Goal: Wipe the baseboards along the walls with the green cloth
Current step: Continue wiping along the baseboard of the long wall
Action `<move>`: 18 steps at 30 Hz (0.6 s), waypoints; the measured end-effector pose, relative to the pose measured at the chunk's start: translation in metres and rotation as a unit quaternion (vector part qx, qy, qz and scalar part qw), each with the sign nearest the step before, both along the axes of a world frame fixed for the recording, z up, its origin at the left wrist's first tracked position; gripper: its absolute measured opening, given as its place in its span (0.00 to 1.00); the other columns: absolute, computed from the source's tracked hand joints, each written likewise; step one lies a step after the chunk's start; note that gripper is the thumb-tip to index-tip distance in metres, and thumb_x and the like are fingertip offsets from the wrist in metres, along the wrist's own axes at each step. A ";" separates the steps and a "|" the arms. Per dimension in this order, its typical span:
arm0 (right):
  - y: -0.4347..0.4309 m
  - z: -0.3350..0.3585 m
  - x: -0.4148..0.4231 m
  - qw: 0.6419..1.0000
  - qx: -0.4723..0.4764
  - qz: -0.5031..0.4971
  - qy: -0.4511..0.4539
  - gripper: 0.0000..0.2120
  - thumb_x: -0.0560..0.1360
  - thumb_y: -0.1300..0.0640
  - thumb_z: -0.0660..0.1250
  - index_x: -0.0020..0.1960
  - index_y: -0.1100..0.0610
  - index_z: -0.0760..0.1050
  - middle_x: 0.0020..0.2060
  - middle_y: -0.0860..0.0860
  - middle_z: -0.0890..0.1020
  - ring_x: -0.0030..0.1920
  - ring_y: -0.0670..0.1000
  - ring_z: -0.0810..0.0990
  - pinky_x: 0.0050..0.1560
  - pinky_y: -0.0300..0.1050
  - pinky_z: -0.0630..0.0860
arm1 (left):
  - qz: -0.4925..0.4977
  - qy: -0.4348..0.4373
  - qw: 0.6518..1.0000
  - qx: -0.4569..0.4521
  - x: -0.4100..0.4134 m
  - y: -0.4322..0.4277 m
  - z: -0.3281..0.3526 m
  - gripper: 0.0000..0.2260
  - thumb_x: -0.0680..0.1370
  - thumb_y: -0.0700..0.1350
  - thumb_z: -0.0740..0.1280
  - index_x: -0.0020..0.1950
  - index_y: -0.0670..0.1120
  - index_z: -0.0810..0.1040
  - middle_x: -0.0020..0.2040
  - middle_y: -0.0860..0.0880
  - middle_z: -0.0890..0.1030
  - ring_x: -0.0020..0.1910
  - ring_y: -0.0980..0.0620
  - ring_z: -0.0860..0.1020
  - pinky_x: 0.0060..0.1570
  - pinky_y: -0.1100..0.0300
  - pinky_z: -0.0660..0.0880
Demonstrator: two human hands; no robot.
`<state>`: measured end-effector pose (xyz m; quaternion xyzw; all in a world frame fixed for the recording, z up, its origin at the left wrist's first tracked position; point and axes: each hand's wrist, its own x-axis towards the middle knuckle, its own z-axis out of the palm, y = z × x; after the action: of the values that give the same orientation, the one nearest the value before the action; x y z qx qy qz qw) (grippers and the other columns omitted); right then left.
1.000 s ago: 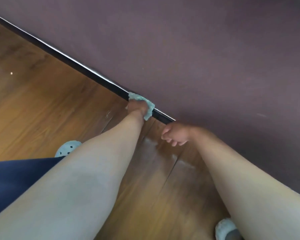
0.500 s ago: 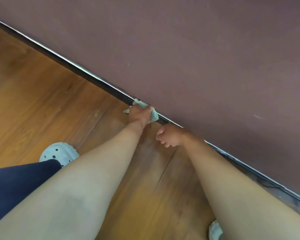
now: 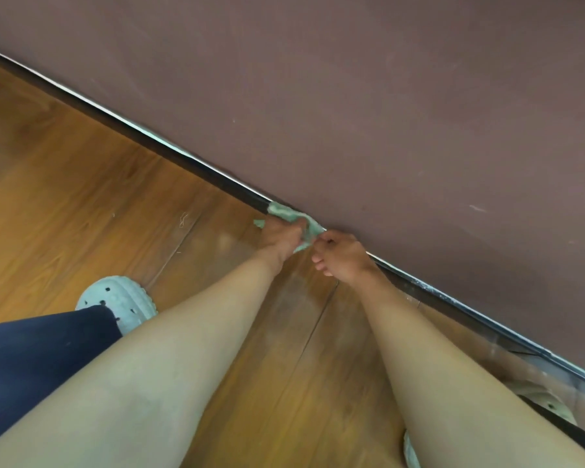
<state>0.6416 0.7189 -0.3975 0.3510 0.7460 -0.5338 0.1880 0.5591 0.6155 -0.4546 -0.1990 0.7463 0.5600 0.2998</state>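
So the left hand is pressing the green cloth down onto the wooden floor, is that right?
Not quite. The head view shows the left hand pressing the green cloth against the dark baseboard at the foot of the wall, not onto the floor.

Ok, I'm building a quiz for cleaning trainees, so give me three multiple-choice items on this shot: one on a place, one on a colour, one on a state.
1. Where is the green cloth? A. In a bucket. B. On a door handle. C. Against the baseboard.
2. What colour is the wall? A. Dull purple-brown. B. White. C. Bright yellow.
3. What is the left hand doing? A. Lying flat, empty. B. Gripping the cloth. C. Holding a spray bottle.
1 C: the cloth sits on the dark strip at the wall's foot. 2 A: that tone fills the whole wall. 3 B: its fingers curl round the cloth.
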 end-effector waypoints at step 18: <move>0.048 0.004 0.060 0.988 -0.083 -0.121 -0.050 0.18 0.81 0.47 0.63 0.65 0.58 0.75 0.50 0.56 0.84 0.50 0.55 0.85 0.47 0.47 0.82 | -0.025 0.013 1.000 0.003 0.009 0.011 0.018 0.17 0.76 0.51 0.65 0.60 0.44 0.77 0.54 0.47 0.83 0.51 0.50 0.84 0.48 0.55 0.83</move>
<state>0.7017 0.7664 -0.3935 0.4479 0.6407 -0.5945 0.1882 0.5684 0.6262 -0.4366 -0.1722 0.7533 0.5568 0.3047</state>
